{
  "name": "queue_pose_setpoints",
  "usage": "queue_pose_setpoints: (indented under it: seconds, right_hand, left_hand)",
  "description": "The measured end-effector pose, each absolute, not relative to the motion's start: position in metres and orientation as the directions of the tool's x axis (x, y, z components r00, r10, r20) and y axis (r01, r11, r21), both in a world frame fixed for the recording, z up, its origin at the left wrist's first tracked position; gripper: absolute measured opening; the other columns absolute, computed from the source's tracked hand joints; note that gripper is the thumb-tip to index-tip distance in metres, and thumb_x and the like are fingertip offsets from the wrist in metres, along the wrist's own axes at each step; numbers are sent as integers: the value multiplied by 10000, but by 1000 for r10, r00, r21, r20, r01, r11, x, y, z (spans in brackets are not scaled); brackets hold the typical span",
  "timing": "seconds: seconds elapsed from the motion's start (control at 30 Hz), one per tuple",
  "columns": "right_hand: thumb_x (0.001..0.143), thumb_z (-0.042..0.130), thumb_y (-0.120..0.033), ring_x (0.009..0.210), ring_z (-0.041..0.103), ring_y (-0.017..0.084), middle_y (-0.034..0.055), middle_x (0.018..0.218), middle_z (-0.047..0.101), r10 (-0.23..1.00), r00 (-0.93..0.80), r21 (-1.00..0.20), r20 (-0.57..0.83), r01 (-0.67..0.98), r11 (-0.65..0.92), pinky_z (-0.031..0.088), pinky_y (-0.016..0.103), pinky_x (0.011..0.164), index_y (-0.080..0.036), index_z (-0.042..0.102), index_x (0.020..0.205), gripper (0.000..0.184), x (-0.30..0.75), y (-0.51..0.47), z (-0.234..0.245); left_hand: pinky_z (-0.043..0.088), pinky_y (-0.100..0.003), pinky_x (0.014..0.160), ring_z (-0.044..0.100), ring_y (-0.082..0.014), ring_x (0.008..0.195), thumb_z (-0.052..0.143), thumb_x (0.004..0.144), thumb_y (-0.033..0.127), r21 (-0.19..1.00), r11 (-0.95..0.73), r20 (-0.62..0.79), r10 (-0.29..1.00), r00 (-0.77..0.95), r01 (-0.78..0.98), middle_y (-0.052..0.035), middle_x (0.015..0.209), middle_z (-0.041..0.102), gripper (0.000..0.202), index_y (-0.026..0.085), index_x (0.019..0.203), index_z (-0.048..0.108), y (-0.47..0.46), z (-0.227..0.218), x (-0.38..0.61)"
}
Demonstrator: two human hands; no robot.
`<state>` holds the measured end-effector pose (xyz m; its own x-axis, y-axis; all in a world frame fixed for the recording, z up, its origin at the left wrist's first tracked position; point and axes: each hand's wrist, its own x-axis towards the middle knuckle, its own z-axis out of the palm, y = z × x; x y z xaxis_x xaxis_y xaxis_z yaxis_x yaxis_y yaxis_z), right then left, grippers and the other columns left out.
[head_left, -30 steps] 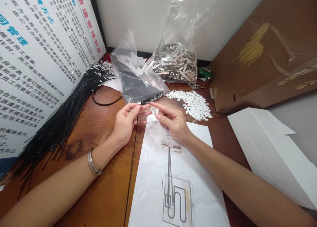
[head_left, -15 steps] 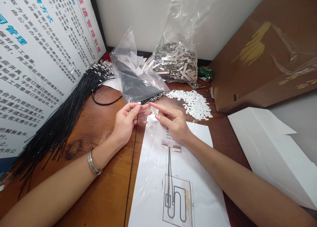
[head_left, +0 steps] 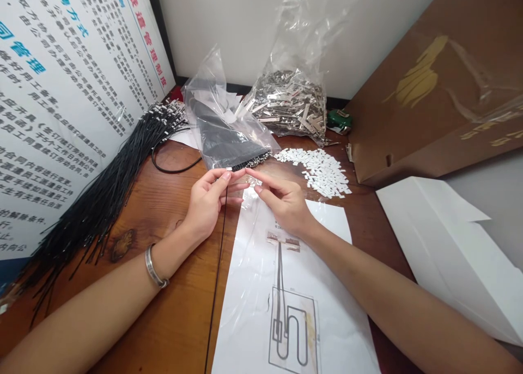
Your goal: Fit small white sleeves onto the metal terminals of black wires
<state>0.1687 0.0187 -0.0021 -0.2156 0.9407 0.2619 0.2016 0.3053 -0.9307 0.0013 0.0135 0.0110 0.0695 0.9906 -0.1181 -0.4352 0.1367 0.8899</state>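
My left hand (head_left: 209, 202) is closed, its thumb pressing a thin black cord (head_left: 220, 243) against the index finger. A small white piece (head_left: 229, 169) shows at the cord's top end, just above the thumb tip. From the pinch the cord hangs down toward the front of the table. My right hand (head_left: 284, 200) has its index finger stretched out, its tip meeting the left index fingertip. Its thumb stands apart from that finger, and nothing shows between them. The other right fingers are mostly hidden.
A long bundle of black cords (head_left: 110, 178) lies at left. White connector pieces (head_left: 324, 172) are heaped behind my right hand. Farther back are a bag of metal strips (head_left: 286, 102) and a bag of black parts (head_left: 224, 134). A printed sheet (head_left: 245, 319) lies in front; a brown box (head_left: 441, 91) stands right.
The right thumb has shifted slightly left and up, and the right index fingertip has moved a little left. My left hand and the cord have hardly moved.
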Motion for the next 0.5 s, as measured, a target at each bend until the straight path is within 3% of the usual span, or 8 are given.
queue_pose_setpoints:
  seconds: [0.13, 0.23, 0.3, 0.4, 0.5]
  right_hand:
    - [853, 550, -251, 579, 465, 131, 14, 742, 646, 916, -224, -883, 333, 267, 386, 400, 302, 561, -230, 707, 1116, 307, 167, 18, -3]
    - [861, 569, -275, 514, 399, 109, -36, 600, 513, 941, -124, -910, 314, 244, 336, 360, 274, 506, -219, 683, 1106, 276, 166, 18, -4]
    - [841, 610, -283, 491, 404, 88, -37, 652, 512, 958, -37, -940, 285, 184, 286, 347, 255, 469, -210, 659, 1043, 220, 165, 19, -5]
    - [801, 667, -299, 484, 450, 64, 4, 838, 592, 975, 8, -969, 220, 120, 218, 341, 238, 424, -196, 603, 915, 167, 165, 22, -6]
    - [813, 651, -303, 469, 443, 61, 8, 791, 592, 989, -39, -985, 143, 95, 147, 330, 232, 404, -192, 581, 858, 139, 166, 25, -8]
  left_hand:
    - [571, -246, 567, 726, -209, 823, 705, 761, 334, 898, 135, -113, 991, 76, -419, -92, 1015, 745, 242, 170, 852, 551, 14, 12, 1]
    - [563, -236, 563, 723, -195, 804, 713, 751, 348, 903, 130, -125, 991, 39, -409, -88, 1020, 742, 260, 171, 855, 552, 14, 12, 3]
    - [552, -226, 550, 716, -171, 754, 717, 745, 355, 909, 125, -132, 991, 9, -399, -80, 1006, 740, 270, 171, 854, 552, 13, 12, 5]
    - [512, -213, 491, 646, -117, 563, 712, 741, 367, 940, 90, -111, 993, -45, -330, -19, 767, 709, 264, 172, 832, 561, 16, 14, 4]
    - [391, -186, 402, 471, -57, 406, 697, 745, 343, 995, -1, -14, 987, -158, -96, 53, 550, 551, 207, 163, 802, 612, 26, 24, -12]
